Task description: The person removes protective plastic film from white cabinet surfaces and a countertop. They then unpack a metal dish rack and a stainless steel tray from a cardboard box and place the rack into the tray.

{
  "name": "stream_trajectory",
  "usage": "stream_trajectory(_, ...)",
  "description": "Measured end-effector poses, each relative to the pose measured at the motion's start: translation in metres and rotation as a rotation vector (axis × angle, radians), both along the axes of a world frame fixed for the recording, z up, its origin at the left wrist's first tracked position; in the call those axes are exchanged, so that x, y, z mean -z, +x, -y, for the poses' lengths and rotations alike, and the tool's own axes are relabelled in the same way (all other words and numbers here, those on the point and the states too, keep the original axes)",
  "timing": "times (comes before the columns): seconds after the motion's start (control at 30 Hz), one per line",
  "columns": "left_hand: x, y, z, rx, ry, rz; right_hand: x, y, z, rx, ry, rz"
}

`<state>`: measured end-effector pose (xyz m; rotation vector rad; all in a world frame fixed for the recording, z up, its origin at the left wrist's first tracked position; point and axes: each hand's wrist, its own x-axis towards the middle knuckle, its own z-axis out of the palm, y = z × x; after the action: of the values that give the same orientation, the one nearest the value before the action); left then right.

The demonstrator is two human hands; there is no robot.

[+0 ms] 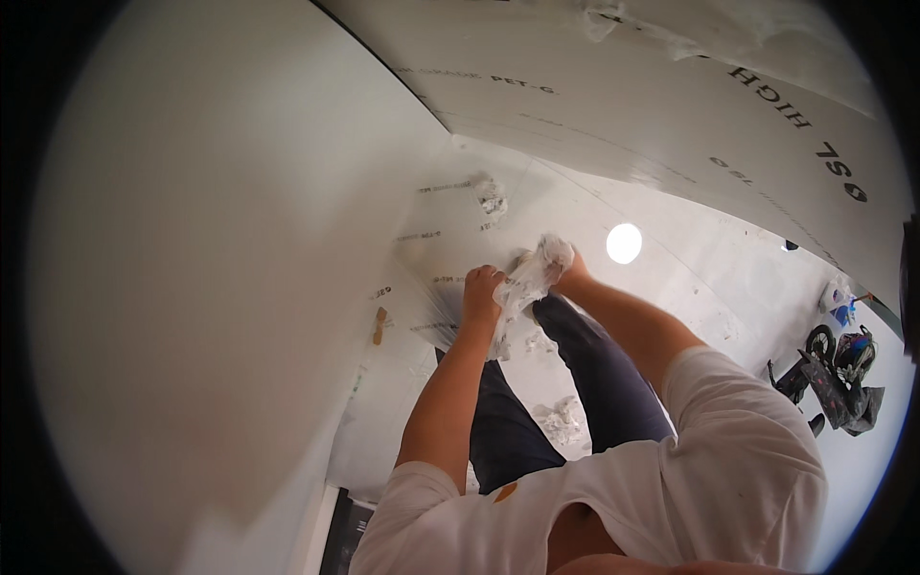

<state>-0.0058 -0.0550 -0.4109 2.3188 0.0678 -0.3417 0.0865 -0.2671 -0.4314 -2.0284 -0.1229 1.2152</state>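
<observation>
A crumpled bunch of clear plastic film (530, 278) stretches between my two hands, in front of my dark trousers. My left hand (481, 290) has its fingers curled round the lower left part of the bunch. At the upper right end, my right hand (575, 274) grips the film too, its fingertips partly hidden behind it. A loose tail of film hangs below my left hand. Beside that hand a thin sheet of printed film (426, 297) shows, though I cannot tell whether it joins the bunch.
A plain white wall (211, 211) rises on the left. On the right leans a large panel (632, 125) under printed film. Balled film (492, 196) lies on the floor ahead, and more scraps (563, 419) lie between my legs. Far right stands a small wheeled vehicle (832, 369) with bags.
</observation>
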Motion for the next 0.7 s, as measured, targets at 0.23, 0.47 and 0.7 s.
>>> stream_trajectory(0.23,0.080,-0.035,-0.010,-0.800,-1.236,-0.235,0.005,0.156,-0.136,-0.923,-0.365,1.001)
stream_trajectory(0.47,0.082,-0.046,-0.006,-0.634,-0.935,-0.051,0.059,0.179,-0.186,-0.999,-0.318,0.936)
stream_trajectory(0.7,0.100,-0.064,-0.001,-0.684,-0.811,-0.185,0.113,0.178,-0.166,-1.021,-0.140,1.076)
